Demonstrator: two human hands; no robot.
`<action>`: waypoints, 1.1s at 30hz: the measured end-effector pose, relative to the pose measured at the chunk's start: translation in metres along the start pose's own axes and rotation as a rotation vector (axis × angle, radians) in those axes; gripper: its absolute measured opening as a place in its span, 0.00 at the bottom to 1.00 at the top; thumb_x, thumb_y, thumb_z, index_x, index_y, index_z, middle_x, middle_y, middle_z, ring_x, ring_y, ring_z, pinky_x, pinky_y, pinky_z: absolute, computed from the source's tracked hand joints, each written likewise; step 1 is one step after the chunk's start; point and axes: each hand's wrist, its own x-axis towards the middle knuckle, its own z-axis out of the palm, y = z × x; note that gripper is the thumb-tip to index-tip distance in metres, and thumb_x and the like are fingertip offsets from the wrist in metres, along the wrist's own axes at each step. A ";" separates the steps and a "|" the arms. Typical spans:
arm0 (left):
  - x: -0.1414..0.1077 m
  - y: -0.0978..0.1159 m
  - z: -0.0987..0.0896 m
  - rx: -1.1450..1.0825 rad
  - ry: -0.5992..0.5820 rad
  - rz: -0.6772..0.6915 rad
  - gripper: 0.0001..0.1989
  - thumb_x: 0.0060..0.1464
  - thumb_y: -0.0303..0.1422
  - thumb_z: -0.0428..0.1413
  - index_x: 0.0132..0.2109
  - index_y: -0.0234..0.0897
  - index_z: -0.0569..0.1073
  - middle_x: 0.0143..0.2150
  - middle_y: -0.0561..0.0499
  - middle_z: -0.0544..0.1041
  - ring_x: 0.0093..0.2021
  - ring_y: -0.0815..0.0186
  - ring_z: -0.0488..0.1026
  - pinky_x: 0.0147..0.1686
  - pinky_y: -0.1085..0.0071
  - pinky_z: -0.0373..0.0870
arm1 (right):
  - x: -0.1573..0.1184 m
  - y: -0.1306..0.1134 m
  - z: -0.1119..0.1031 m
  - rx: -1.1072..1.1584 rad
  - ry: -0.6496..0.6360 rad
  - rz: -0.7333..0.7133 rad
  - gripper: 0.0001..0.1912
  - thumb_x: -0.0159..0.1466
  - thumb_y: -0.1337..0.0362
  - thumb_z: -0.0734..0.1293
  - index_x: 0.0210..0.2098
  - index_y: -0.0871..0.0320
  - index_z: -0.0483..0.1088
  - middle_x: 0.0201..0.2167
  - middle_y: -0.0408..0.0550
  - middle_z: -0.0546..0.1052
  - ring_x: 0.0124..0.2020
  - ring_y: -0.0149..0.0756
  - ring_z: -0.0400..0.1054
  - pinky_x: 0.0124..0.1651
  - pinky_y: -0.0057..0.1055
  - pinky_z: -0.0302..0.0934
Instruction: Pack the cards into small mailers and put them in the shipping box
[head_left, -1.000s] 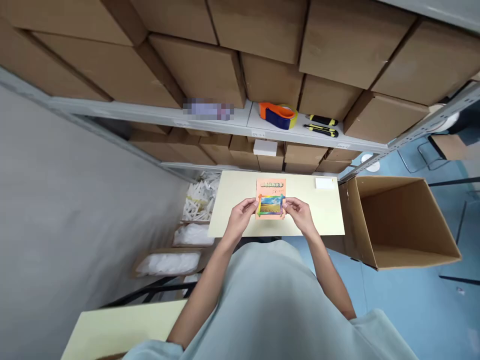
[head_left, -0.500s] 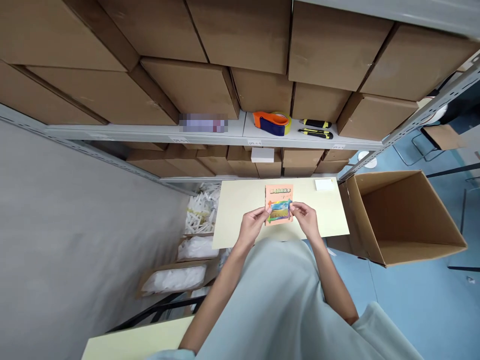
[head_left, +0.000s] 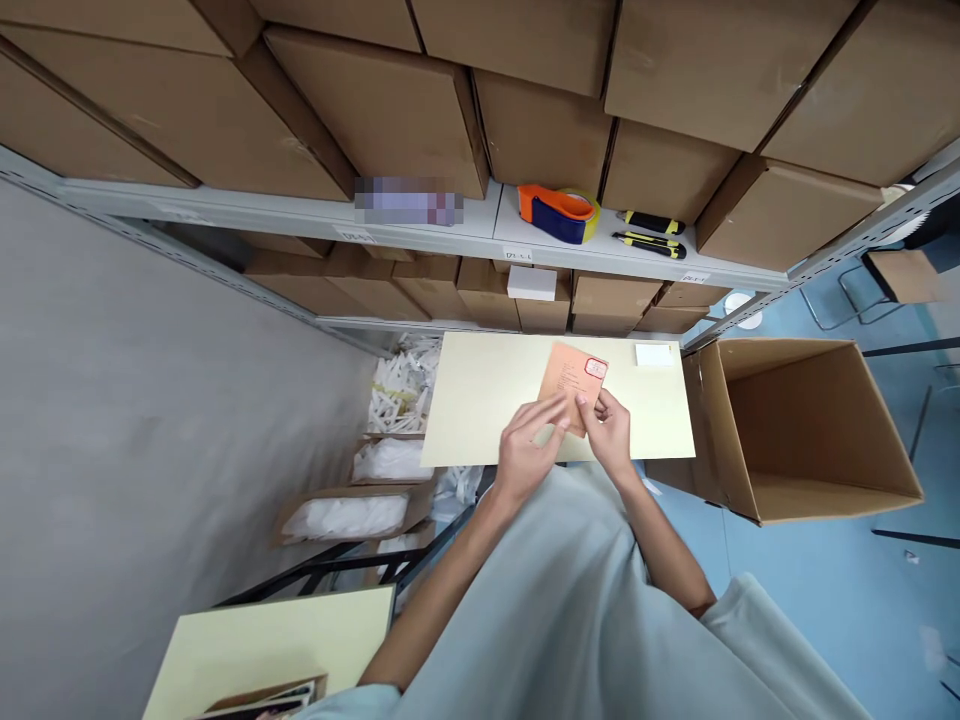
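A small orange booklet (head_left: 568,371) is tilted above the pale tabletop, its back side with small print and a red-framed stamp or label facing up. My right hand (head_left: 609,432) grips its lower right edge, thumb on top and fingers curled beneath. Across the booklet's lower left part reaches my left hand (head_left: 527,448), fingers stretched out and thumb apart; it is over or lightly touching the cover.
Beyond the pale table (head_left: 480,400) stands a shelf of cardboard boxes (head_left: 544,130), with a tape dispenser (head_left: 559,213) and box cutters (head_left: 651,240). A white card (head_left: 654,355) lies on the table. An open carton (head_left: 817,430) is at right, packing bags (head_left: 390,460) at left.
The booklet has been turned over from its picture cover to its back. My left hand has come off the left edge and moved over the lower part. The view has shifted slightly downward.
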 end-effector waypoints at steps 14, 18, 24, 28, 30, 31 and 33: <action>0.011 0.005 -0.022 -0.371 -0.065 -0.353 0.28 0.58 0.58 0.69 0.42 0.34 0.88 0.42 0.44 0.86 0.45 0.57 0.82 0.46 0.66 0.81 | 0.006 -0.023 -0.032 0.103 -0.173 0.075 0.33 0.63 0.34 0.77 0.50 0.56 0.83 0.47 0.52 0.89 0.47 0.52 0.86 0.49 0.43 0.82; 0.010 0.001 -0.012 -0.344 -0.021 -0.336 0.28 0.59 0.58 0.68 0.45 0.34 0.89 0.44 0.43 0.87 0.45 0.56 0.83 0.47 0.64 0.82 | 0.010 -0.017 -0.036 0.030 -0.123 0.069 0.34 0.64 0.33 0.75 0.51 0.56 0.83 0.49 0.54 0.89 0.49 0.54 0.86 0.51 0.47 0.83; 0.010 -0.001 -0.002 -0.055 0.246 -0.143 0.18 0.67 0.47 0.64 0.46 0.36 0.89 0.47 0.42 0.88 0.46 0.57 0.85 0.49 0.64 0.82 | 0.003 -0.015 -0.034 -0.188 0.055 -0.058 0.29 0.72 0.40 0.71 0.61 0.53 0.82 0.63 0.56 0.84 0.63 0.53 0.82 0.66 0.49 0.77; 0.001 0.007 0.011 0.110 0.244 0.080 0.12 0.71 0.39 0.61 0.49 0.39 0.89 0.47 0.44 0.88 0.46 0.59 0.86 0.51 0.63 0.83 | -0.013 -0.018 -0.017 -0.095 -0.113 -0.048 0.30 0.71 0.40 0.71 0.62 0.52 0.82 0.64 0.54 0.83 0.61 0.53 0.82 0.64 0.48 0.79; -0.006 0.012 0.019 0.134 0.219 0.161 0.12 0.73 0.36 0.59 0.52 0.41 0.88 0.48 0.44 0.88 0.48 0.59 0.86 0.52 0.63 0.83 | -0.018 -0.019 -0.010 -0.069 -0.128 -0.061 0.29 0.71 0.39 0.72 0.61 0.52 0.83 0.61 0.51 0.85 0.60 0.53 0.83 0.63 0.47 0.80; -0.008 0.013 0.022 0.135 0.205 0.183 0.12 0.74 0.35 0.58 0.53 0.41 0.87 0.49 0.44 0.88 0.50 0.59 0.86 0.54 0.63 0.84 | -0.019 -0.019 -0.008 -0.061 -0.124 -0.064 0.29 0.71 0.39 0.72 0.60 0.52 0.83 0.59 0.50 0.86 0.60 0.52 0.83 0.63 0.47 0.80; -0.011 0.015 0.026 0.107 0.151 0.199 0.13 0.73 0.34 0.58 0.55 0.42 0.87 0.52 0.43 0.88 0.53 0.59 0.86 0.56 0.62 0.84 | -0.017 -0.018 -0.008 -0.047 -0.102 -0.056 0.27 0.71 0.39 0.73 0.56 0.52 0.85 0.54 0.49 0.88 0.56 0.51 0.84 0.60 0.44 0.80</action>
